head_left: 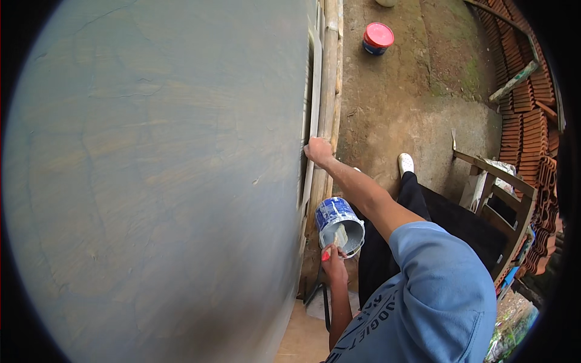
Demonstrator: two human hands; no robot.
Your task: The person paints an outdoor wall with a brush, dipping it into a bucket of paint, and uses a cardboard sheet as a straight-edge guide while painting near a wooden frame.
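Note:
My left hand point(335, 263) is closed round the handle of a paintbrush point(339, 236) with a red end, at the rim of a blue paint bucket point(335, 212). The brush head lies inside the tilted bucket's mouth, which has white paint smears. Farther up, my right hand point(319, 152) is a fist at the pale wooden strip point(316, 90) along the bamboo poles point(329, 81). Its fingertips are hidden, so whether it grips anything is unclear. Beside both hands stands a large grey-painted wall point(172, 172) with cracks and streaks.
A lidded tub point(378, 38) with a red lid stands on the bare ground. To the right are a wooden chair-like frame point(504, 174), a small brush or scraper point(453, 138) on it, and stacked clay roof tiles point(531, 131). A dark metal frame point(326, 299) sits below the bucket.

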